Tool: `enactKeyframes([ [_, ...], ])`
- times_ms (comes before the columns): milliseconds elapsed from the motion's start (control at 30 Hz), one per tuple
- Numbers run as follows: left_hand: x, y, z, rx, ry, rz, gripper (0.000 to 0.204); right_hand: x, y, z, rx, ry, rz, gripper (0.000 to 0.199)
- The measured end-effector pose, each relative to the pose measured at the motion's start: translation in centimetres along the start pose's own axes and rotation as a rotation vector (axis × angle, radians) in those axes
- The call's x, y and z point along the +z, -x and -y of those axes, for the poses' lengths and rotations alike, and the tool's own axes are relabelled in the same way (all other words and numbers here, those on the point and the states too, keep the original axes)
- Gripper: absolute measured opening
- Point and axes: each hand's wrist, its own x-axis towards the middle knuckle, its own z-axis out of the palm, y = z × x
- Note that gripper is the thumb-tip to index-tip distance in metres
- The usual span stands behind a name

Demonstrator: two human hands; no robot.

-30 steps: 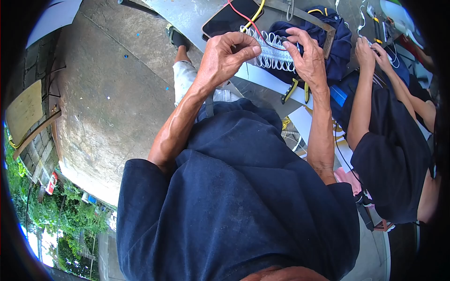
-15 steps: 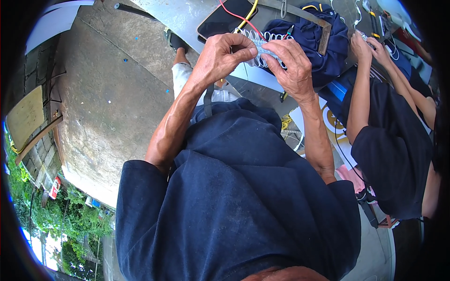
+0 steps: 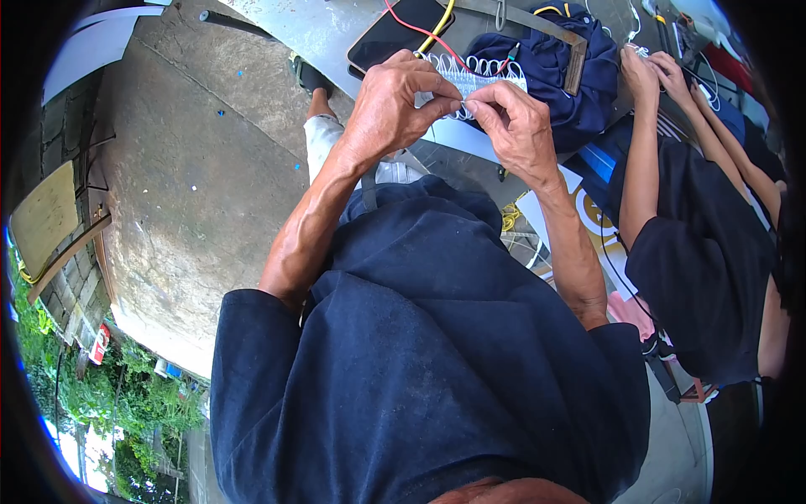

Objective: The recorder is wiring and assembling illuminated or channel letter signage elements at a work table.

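My left hand (image 3: pixel 401 99) and my right hand (image 3: pixel 516 130) meet above the near edge of the table, thumb and forefinger pinched on each side. Their fingertips almost touch, and whatever is between them is too small to make out. Directly behind them lies a bundle of white looped cord (image 3: pixel 480 82), its loops standing out along both edges; my fingers partly hide it. A red wire (image 3: pixel 442 48) runs down to this bundle. A thicker yellow cable (image 3: pixel 436 34) passes beside it.
A black flat-screen device (image 3: pixel 396 38) rests on the metal table (image 3: pixel 315 23). Right of the bundle are a dark blue cloth item (image 3: pixel 533 60) and a metal square (image 3: pixel 575 69). At the far right, a co-worker's hands (image 3: pixel 645 74) handle white cord. Below lies the concrete floor (image 3: pixel 210 168).
My right hand has turned and closed its thumb and forefinger into a pinch, its tips now lower and near the left hand's. More of the white bundle shows.
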Motion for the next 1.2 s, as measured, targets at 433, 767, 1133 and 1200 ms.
enactKeyframes([
  [433,0.9,-0.3,-1.2,0.099,-0.091,0.007,0.018,2.2,2.9,-0.6,1.005,-1.138,0.019,0.013],
  [767,1.1,-0.2,-1.8,0.180,-0.057,-0.041,0.020,1.7,3.4,-1.1,1.160,-1.768,0.112,0.010],
  [1133,0.8,0.5,-0.3,-0.147,0.213,-0.033,0.012,1.0,3.4,0.0,0.434,-0.444,-0.273,0.014],
  [1200,0.7,0.4,-0.2,-0.280,0.270,0.031,0.013,0.7,3.2,0.3,0.336,-0.310,-0.261,0.021],
])
